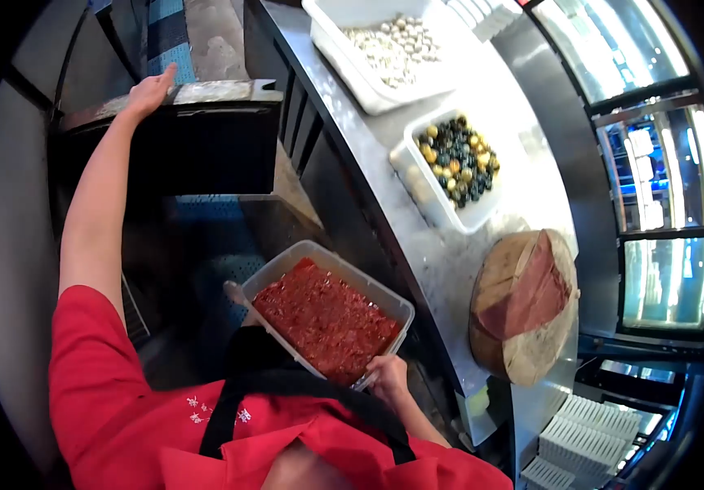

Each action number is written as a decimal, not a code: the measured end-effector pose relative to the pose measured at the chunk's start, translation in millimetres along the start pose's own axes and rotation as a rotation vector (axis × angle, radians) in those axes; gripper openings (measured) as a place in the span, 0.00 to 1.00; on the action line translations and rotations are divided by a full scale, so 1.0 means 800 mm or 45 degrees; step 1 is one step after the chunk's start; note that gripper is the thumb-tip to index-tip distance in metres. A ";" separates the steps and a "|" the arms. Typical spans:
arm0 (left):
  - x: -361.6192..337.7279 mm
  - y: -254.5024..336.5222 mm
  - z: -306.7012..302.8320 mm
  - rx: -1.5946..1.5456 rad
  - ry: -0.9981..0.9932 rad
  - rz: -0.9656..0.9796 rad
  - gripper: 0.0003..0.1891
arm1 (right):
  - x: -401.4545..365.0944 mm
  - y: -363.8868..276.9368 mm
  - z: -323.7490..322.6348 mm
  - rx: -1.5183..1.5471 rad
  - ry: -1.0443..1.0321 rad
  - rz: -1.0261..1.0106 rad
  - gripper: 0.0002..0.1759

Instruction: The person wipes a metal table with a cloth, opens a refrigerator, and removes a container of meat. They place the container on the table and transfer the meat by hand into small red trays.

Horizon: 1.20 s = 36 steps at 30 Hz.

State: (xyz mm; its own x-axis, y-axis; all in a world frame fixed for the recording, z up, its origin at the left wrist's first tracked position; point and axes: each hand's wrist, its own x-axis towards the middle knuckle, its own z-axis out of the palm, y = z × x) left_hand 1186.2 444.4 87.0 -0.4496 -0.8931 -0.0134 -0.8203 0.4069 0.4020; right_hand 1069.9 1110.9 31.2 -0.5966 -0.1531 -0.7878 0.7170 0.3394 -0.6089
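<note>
Just beside red-filled tub [360, 280], shiny metal counter [441, 273]

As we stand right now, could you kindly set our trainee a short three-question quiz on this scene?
1. What lies on the round wooden block?
2. True or false: the person's right hand grips the tub of red mixture at its rim.
3. Fill the gap: on the counter, the tub nearest the block holds round pieces, some dark and some ____.

Key:
1. A slab of red meat.
2. True; the left hand is away from that tub, at the top edge of a dark panel.
3. Yellow.
</note>
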 end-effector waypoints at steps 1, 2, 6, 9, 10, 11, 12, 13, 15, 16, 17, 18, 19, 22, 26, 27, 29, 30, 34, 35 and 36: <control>-0.014 -0.002 -0.003 -0.048 -0.056 -0.041 0.39 | -0.001 0.005 -0.012 0.040 0.008 -0.033 0.03; -0.026 -0.008 -0.005 -0.098 -0.114 -0.094 0.39 | -0.006 0.005 -0.021 0.010 0.059 -0.021 0.05; -0.192 0.082 0.016 -0.563 0.422 0.238 0.19 | -0.013 0.007 -0.045 -0.017 0.070 0.105 0.07; -0.375 0.151 0.061 -0.471 0.238 0.401 0.12 | -0.008 0.011 -0.056 0.105 -0.010 0.150 0.08; -0.424 0.155 0.073 -0.342 0.062 0.331 0.15 | -0.008 0.011 -0.056 0.100 -0.005 0.177 0.09; -0.470 0.165 0.093 -0.597 -0.045 0.082 0.18 | -0.008 0.007 -0.054 0.083 -0.017 0.190 0.09; -0.509 0.159 0.110 -0.545 -0.248 -0.063 0.17 | -0.010 0.003 -0.051 0.068 -0.030 0.205 0.09; -0.546 0.150 0.136 -0.495 -0.348 -0.225 0.18 | -0.006 0.001 -0.050 0.050 -0.034 0.225 0.09; -0.582 0.141 0.173 -0.543 -0.665 -0.824 0.32 | -0.005 -0.006 -0.044 0.106 -0.112 0.177 0.09; -0.583 0.139 0.188 -0.642 -0.874 -1.248 0.41 | -0.004 -0.013 -0.036 0.086 -0.130 0.186 0.09; -0.584 0.125 0.213 -0.981 -1.057 -1.658 0.50 | -0.004 -0.024 -0.023 0.050 -0.120 0.176 0.10; -0.575 0.125 0.226 -1.173 -1.077 -1.767 0.46 | -0.004 -0.033 -0.012 0.015 -0.112 0.164 0.10; -0.569 0.105 0.253 -1.360 -1.129 -1.714 0.41 | 0.003 -0.033 -0.004 -0.019 -0.134 0.122 0.10; -0.499 0.120 0.233 -1.360 -1.030 -1.454 0.24 | 0.028 -0.039 0.037 -0.045 -0.160 0.163 0.09; -0.438 0.095 0.269 -1.391 -0.685 -1.568 0.11 | 0.061 -0.069 0.117 -0.160 -0.183 0.076 0.07; -0.414 0.093 0.254 -1.498 -0.548 -1.506 0.10 | 0.069 -0.082 0.141 -0.159 -0.223 0.068 0.06; -0.382 0.074 0.241 -1.501 -0.363 -1.468 0.09 | 0.076 -0.102 0.180 -0.143 -0.361 0.054 0.04; -0.357 0.069 0.217 -1.510 -0.351 -1.401 0.13 | 0.082 -0.113 0.201 -0.134 -0.465 0.040 0.03; -0.252 0.047 0.137 -1.390 0.079 -1.324 0.13 | 0.079 -0.158 0.306 -0.108 -0.442 0.195 0.03; -0.226 0.033 0.128 -1.350 0.130 -1.210 0.17 | 0.072 -0.176 0.334 -0.109 -0.452 0.225 0.03; -0.198 0.019 0.117 -1.351 0.139 -1.168 0.17 | 0.077 -0.184 0.360 -0.016 -0.536 0.241 0.03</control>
State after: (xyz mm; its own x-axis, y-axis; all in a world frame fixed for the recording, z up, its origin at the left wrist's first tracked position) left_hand 1211.8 610.3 9.5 0.1621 -0.7884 -0.5934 -0.1271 -0.6130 0.7798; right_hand 1031.4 783.8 45.6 -0.2553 -0.4504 -0.8555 0.7929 0.4088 -0.4518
